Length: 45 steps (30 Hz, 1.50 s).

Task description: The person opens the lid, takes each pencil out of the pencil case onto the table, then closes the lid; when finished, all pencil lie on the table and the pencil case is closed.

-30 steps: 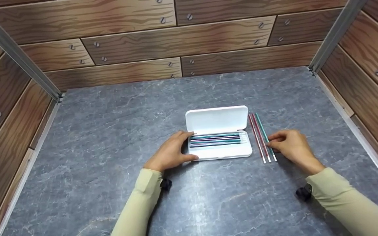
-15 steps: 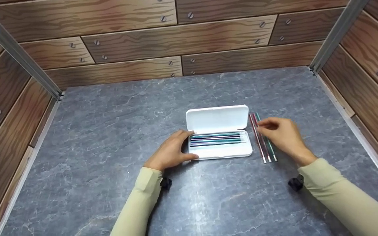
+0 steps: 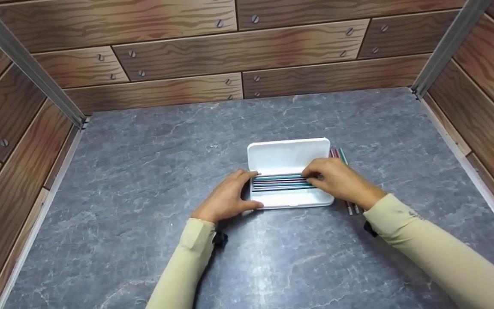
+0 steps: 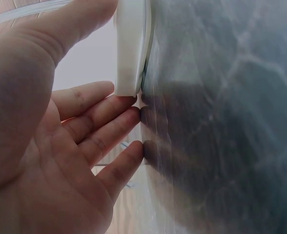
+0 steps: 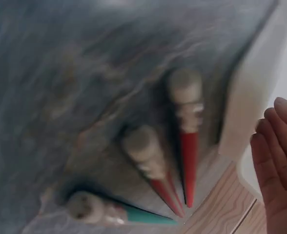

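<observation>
A white pencil case [image 3: 292, 198] lies with its lid raised, several dark, teal and purple pencils [image 3: 278, 182] in a row inside. My left hand [image 3: 225, 197] holds its left end, thumb at the front corner and forefinger at the back. Over the right end of the row is my right hand [image 3: 341, 180], thumb and forefinger at the pencils; I cannot tell whether they pinch one. To the right of the case lie two red pencils [image 5: 189, 165] and a green pencil [image 5: 148, 217], eraser ends toward me, partly hidden under my right hand in the head view.
The grey marbled tabletop [image 3: 165, 163] extends around the case. Wood-patterned panels [image 3: 178, 64] stand at the back and both sides, with metal posts [image 3: 453, 47] in the back corners.
My right hand has moved from the loose pencils leftward to the right end of the row inside the case. The loose pencils still lie beside it. My left hand keeps its hold.
</observation>
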Each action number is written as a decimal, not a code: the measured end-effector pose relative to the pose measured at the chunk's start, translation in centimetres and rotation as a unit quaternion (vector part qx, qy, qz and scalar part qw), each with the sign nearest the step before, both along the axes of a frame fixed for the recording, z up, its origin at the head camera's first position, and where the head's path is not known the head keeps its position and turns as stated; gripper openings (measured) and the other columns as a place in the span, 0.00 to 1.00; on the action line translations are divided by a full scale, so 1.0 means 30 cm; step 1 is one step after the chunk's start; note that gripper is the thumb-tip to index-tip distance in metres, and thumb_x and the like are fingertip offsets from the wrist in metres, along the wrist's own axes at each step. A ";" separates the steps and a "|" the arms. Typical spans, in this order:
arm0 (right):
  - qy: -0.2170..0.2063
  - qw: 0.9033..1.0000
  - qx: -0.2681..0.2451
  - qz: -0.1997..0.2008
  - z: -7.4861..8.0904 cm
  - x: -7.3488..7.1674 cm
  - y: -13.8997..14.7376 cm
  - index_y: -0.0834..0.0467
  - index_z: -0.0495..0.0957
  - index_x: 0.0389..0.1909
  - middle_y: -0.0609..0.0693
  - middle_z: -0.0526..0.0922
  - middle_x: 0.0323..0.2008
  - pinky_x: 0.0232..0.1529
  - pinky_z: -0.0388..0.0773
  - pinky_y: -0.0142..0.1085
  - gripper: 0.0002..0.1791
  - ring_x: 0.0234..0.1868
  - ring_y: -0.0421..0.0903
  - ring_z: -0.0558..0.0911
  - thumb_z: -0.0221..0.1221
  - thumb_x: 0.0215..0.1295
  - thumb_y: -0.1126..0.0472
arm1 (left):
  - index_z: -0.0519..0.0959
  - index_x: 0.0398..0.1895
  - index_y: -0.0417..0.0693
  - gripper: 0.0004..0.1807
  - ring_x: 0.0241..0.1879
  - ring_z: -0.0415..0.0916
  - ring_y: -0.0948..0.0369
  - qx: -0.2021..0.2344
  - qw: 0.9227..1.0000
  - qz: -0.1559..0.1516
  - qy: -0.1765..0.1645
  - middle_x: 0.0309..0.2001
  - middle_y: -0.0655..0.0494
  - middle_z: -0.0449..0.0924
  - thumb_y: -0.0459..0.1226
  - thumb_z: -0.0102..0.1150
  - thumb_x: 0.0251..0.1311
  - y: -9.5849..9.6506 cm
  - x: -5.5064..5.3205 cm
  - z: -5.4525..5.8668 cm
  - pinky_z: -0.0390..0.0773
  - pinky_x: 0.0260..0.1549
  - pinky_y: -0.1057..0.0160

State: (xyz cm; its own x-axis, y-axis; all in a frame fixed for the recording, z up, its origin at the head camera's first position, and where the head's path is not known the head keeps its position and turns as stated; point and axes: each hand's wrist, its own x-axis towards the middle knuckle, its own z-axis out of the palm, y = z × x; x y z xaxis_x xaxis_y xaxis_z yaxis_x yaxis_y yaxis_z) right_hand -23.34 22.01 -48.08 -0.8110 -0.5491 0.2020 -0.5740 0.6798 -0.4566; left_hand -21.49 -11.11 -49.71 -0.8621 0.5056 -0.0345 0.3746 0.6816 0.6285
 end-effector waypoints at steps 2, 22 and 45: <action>0.015 1.000 0.011 0.008 -0.003 0.001 -0.002 0.62 0.93 0.48 0.56 0.94 0.44 0.48 0.92 0.50 0.09 0.45 0.53 0.92 0.73 0.69 0.72 | 0.71 0.84 0.46 0.49 0.76 0.76 0.47 -0.001 1.000 -0.001 0.001 0.74 0.46 0.79 0.52 0.82 0.64 0.002 -0.002 0.001 0.74 0.81 0.46; 0.025 0.999 0.014 0.043 -0.022 0.005 -0.004 0.61 0.94 0.45 0.55 0.93 0.41 0.47 0.92 0.50 0.09 0.42 0.53 0.92 0.73 0.68 0.73 | 0.70 0.85 0.47 0.49 0.77 0.75 0.47 -0.002 1.000 -0.002 0.001 0.75 0.46 0.78 0.52 0.81 0.65 0.002 0.001 -0.002 0.73 0.81 0.45; -0.023 0.995 -0.093 -0.009 -0.004 0.011 0.038 0.59 0.94 0.45 0.49 0.94 0.40 0.46 0.89 0.33 0.09 0.42 0.41 0.89 0.74 0.68 0.72 | 0.71 0.84 0.46 0.49 0.74 0.77 0.49 0.004 1.000 0.001 -0.003 0.73 0.47 0.79 0.52 0.82 0.65 0.000 -0.003 0.000 0.76 0.79 0.46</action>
State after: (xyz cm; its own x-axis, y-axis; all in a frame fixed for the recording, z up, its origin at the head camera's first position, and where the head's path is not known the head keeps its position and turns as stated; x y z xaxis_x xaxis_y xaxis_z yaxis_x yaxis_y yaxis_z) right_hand -22.99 23.15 -48.20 -0.8310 -0.4913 0.2609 -0.5382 0.5914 -0.6005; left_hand -21.58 -11.12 -49.72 -0.8629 0.5040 -0.0367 0.3688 0.6777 0.6362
